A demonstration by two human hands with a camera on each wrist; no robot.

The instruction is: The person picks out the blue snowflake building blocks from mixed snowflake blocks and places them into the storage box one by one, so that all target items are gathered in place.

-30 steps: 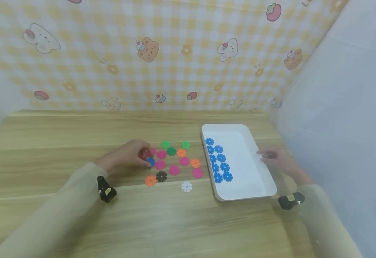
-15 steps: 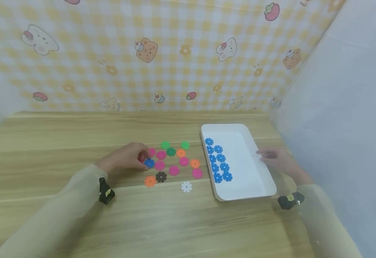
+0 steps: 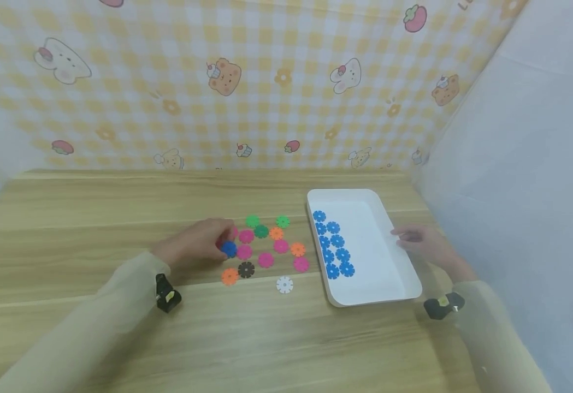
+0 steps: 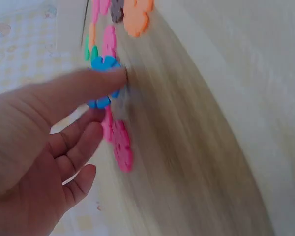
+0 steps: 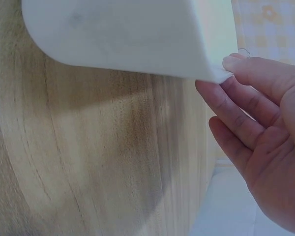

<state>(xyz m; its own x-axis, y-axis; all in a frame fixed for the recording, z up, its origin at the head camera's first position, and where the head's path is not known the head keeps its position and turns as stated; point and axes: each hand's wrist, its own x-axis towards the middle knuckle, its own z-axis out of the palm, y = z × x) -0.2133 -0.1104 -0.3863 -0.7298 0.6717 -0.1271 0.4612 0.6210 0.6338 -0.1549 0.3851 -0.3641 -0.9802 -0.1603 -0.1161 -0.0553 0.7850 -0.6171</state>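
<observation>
My left hand pinches a blue snowflake disc at the left end of a group of coloured discs. In the left wrist view the thumb lies across the blue disc with fingertips behind it, partly hiding it. Pink discs lie just beside those fingers. Over at the right, my right hand holds the right rim of a white tray. The right wrist view has the thumb above the tray edge and fingers beneath. Inside the tray, several blue discs lie in two columns along its left side.
Between left hand and tray lie more pink discs, green discs, orange discs, a black disc and a white disc. A checked cloth hangs behind the wooden table; white sheeting hangs at the right.
Half a second ago the blue disc showed its face flat by the left fingertips; now it is pinched and tilted. The left hand has shifted slightly right. Right hand and tray stay put.
</observation>
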